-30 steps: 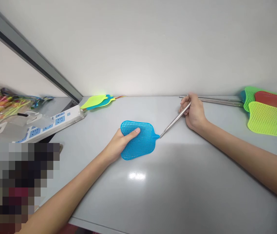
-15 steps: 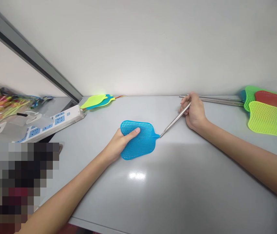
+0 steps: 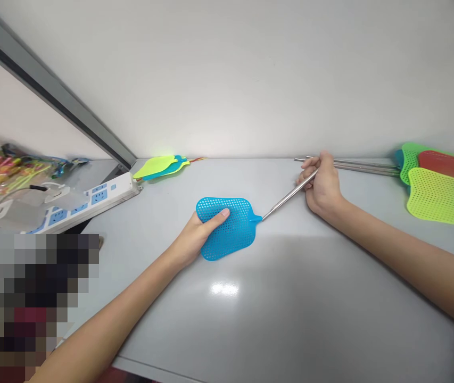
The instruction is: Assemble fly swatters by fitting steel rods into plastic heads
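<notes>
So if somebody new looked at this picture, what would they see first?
Probably the bright blue swatter head near the middle, pinched by the left hand, with a shiny metal rod in the right hand pointing at its narrow end. Next might come the colourful swatter heads piled at the right edge, then the white power strip on the left.

Single view, head-worn. Looks forward and down over a grey tabletop (image 3: 290, 308), whose front edge (image 3: 155, 367) cuts the lower left of frame; wall (image 3: 250, 80) across the top. Close range: left hand (image 3: 195, 236) near frame centre, right hand (image 3: 324, 183) right of centre, forearms (image 3: 131, 303) entering from bottom left and right edge.
</notes>
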The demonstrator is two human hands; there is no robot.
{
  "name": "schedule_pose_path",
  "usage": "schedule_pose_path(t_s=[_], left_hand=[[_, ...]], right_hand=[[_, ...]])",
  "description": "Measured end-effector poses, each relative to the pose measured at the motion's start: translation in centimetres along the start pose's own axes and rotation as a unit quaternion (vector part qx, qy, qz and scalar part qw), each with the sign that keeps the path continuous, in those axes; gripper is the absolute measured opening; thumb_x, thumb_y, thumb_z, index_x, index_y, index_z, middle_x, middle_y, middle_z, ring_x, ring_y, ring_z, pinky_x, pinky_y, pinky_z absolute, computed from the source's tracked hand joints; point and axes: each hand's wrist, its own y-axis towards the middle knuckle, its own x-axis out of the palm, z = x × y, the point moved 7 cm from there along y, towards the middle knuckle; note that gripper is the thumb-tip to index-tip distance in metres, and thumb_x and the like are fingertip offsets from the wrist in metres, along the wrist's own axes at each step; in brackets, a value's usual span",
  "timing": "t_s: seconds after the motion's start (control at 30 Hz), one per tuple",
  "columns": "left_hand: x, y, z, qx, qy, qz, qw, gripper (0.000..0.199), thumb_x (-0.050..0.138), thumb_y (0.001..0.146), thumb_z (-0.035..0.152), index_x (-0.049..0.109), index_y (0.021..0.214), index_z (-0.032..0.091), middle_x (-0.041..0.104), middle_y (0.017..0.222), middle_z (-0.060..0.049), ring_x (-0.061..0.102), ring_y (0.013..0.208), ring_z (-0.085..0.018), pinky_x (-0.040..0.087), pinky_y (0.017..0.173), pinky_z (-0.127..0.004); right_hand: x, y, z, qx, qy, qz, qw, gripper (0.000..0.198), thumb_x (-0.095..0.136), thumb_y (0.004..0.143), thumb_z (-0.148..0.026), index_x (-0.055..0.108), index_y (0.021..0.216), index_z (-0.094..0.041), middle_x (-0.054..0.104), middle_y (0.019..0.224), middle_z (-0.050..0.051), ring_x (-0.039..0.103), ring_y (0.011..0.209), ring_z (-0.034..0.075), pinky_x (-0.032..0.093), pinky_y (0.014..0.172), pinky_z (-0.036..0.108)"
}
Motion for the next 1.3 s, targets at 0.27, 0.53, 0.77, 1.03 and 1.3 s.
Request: schedule_pose_path(t_s=[0.27, 0.53, 0.77, 1.03, 1.3], left_hand=[[-0.1, -0.1, -0.1, -0.011, 0.001, 0.004, 1.000, 0.031, 0.058, 0.068, 0.038, 0.057, 0.092, 0.018, 0.065, 0.091, -0.005, 0.060, 0.081, -0.021, 0.047, 0.074, -0.034], [-0.2, -0.2, 0.1, -0.021, 0.014, 0.017, 1.000, 0.025, 0.059, 0.066, 0.038, 0.057, 0.082, 0.018, 0.065, 0.077, -0.002, 0.061, 0.072, -0.020, 0.049, 0.068, -0.034], [-0.1, -0.3, 0.1, -0.022, -0.034, 0.014, 0.999, 0.029, 0.058, 0.068, 0.038, 0.056, 0.088, 0.018, 0.065, 0.088, -0.005, 0.062, 0.076, -0.021, 0.050, 0.070, -0.034], [-0.5, -0.1, 0.1, -0.029, -0.064, 0.032, 0.997, 0.035, 0.056, 0.069, 0.040, 0.057, 0.098, 0.021, 0.063, 0.097, -0.006, 0.061, 0.083, -0.022, 0.050, 0.073, -0.037], [-0.3, -0.3, 0.5, -0.004, -0.042, 0.034, 0.999, 0.031, 0.061, 0.066, 0.034, 0.059, 0.094, 0.020, 0.064, 0.094, -0.004, 0.061, 0.079, -0.020, 0.051, 0.070, -0.032]], right_hand=[[0.2, -0.6, 0.3, 0.037, 0.032, 0.002, 0.999, 0.031, 0.033, 0.079, -0.036, 0.040, 0.055, -0.019, 0.018, 0.037, -0.008, 0.022, 0.032, 0.006, 0.031, 0.035, 0.020], [0.5, -1.8, 0.9, 0.054, 0.045, -0.005, 0.998, 0.036, 0.030, 0.079, -0.047, 0.036, 0.056, -0.020, 0.015, 0.040, -0.008, 0.019, 0.031, 0.006, 0.028, 0.033, 0.020], [0.1, -1.5, 0.9, 0.078, 0.072, 0.035, 0.994, 0.034, 0.030, 0.079, -0.033, 0.024, 0.050, -0.018, 0.019, 0.041, -0.007, 0.019, 0.032, 0.005, 0.027, 0.034, 0.019], [-0.3, -1.2, 1.0, 0.064, 0.066, 0.041, 0.995, 0.039, 0.020, 0.083, -0.039, 0.021, 0.050, -0.018, 0.020, 0.041, -0.006, 0.020, 0.032, 0.005, 0.032, 0.038, 0.020], [-0.4, -1.5, 1.3, 0.098, 0.108, 0.080, 0.986, 0.039, 0.020, 0.083, -0.040, 0.022, 0.052, -0.018, 0.021, 0.041, -0.006, 0.021, 0.032, 0.005, 0.031, 0.036, 0.019]])
